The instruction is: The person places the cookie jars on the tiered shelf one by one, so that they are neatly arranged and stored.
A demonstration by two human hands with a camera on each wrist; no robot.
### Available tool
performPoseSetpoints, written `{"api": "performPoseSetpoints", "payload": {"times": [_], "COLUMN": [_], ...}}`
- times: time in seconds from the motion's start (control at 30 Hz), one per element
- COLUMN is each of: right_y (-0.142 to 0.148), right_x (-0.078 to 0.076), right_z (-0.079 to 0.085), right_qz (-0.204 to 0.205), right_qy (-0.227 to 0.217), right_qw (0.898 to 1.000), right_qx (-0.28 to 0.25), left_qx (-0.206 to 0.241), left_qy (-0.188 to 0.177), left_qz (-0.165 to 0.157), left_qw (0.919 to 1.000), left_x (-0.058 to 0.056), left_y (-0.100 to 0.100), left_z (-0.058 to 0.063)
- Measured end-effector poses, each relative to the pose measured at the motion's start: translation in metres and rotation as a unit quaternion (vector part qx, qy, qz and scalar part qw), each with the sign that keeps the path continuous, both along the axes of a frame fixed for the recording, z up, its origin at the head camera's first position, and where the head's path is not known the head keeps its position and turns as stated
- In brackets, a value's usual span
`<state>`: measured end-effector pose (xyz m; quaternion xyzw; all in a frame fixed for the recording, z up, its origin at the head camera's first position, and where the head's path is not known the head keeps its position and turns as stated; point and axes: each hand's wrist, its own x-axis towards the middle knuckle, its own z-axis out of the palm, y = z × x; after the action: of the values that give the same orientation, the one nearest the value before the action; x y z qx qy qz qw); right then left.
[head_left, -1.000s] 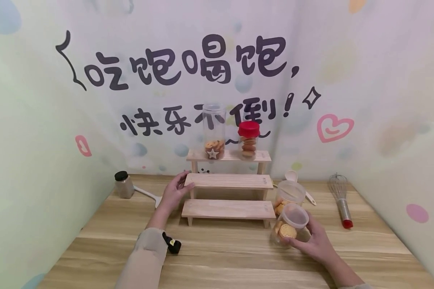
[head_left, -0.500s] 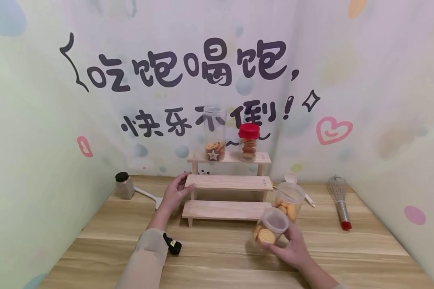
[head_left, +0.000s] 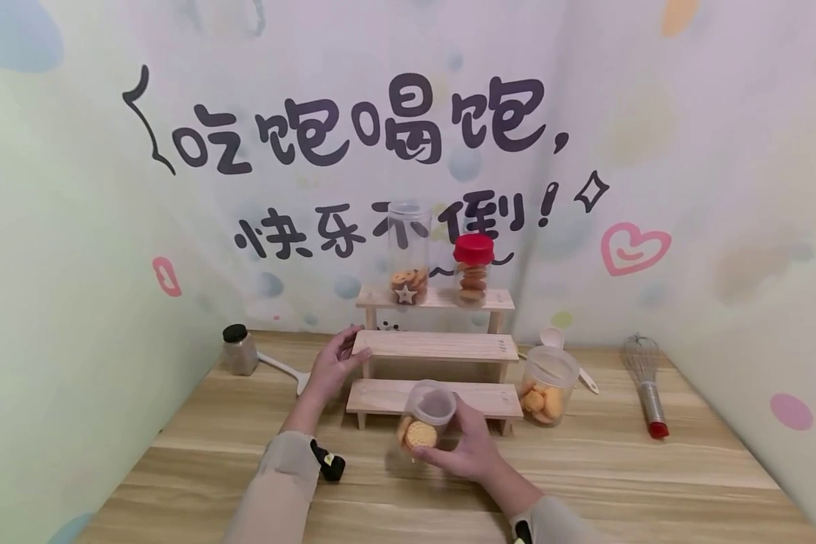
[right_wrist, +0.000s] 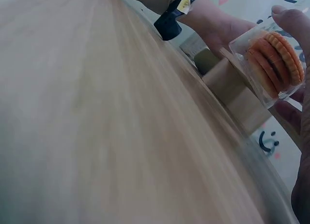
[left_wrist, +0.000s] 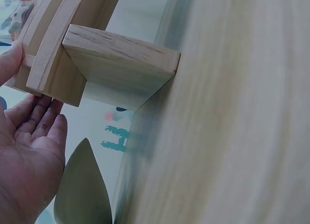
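Observation:
My right hand [head_left: 472, 447] grips a small clear jar of round biscuits [head_left: 421, 435], thumb in front and fingers round the far side. It holds the jar, slightly tilted, in front of the bottom step of a three-step wooden display stand [head_left: 435, 345]. In the right wrist view, stacked biscuits show through the jar wall [right_wrist: 273, 64]. My left hand [head_left: 329, 369] holds the left end of the middle step. The left wrist view has its thumb on one side of the board [left_wrist: 53, 50] and its fingers [left_wrist: 41, 112] on the other.
On the top step stand a tall clear biscuit jar [head_left: 409, 253] and a red-lidded jar [head_left: 473, 270]. Right of the stand are a wider biscuit jar [head_left: 548, 387], a pale spoon [head_left: 552, 338] and a whisk [head_left: 647, 389]. A black-lidded jar [head_left: 240, 350] and white utensil [head_left: 282, 365] lie left.
My right hand has carried the small biscuit jar leftward, from beside the wider jar to the front of the bottom step. The left hand keeps its place on the middle step.

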<state>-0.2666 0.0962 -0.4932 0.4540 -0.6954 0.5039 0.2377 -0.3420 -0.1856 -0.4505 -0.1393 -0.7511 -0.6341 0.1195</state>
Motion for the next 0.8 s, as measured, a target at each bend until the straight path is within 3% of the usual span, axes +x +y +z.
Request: {"api": "performPoseSetpoints", "payload": {"times": [0.27, 0.4, 0.53, 0.67, 0.8], "right_y": [-0.027, -0.031, -0.028, -0.024, -0.028], "right_x": [-0.001, 0.01, 0.002, -0.014, -0.025], "right_z": [0.011, 0.042, 0.073, 0.098, 0.123], "right_qz": [-0.016, -0.033, -0.061, -0.088, -0.115], "right_qy": [0.008, -0.017, -0.041, -0.106, -0.191], "right_qw": [1.0, 0.999, 0.996, 0.99, 0.971], "right_qx": [-0.012, -0.04, -0.044, -0.042, -0.091], "left_qx": [0.012, 0.02, 0.025, 0.025, 0.011], "left_qy": [-0.02, -0.023, -0.024, -0.035, -0.036], "left_qz": [-0.01, -0.013, -0.005, -0.011, -0.006], "left_qw": [0.9997, 0.9995, 0.9994, 0.999, 0.9993], "left_x": [0.001, 0.001, 0.0, 0.0, 0.0], "left_y": [0.0, 0.001, 0.003, 0.003, -0.001], "left_z": [0.003, 0.004, 0.005, 0.002, 0.001]}}
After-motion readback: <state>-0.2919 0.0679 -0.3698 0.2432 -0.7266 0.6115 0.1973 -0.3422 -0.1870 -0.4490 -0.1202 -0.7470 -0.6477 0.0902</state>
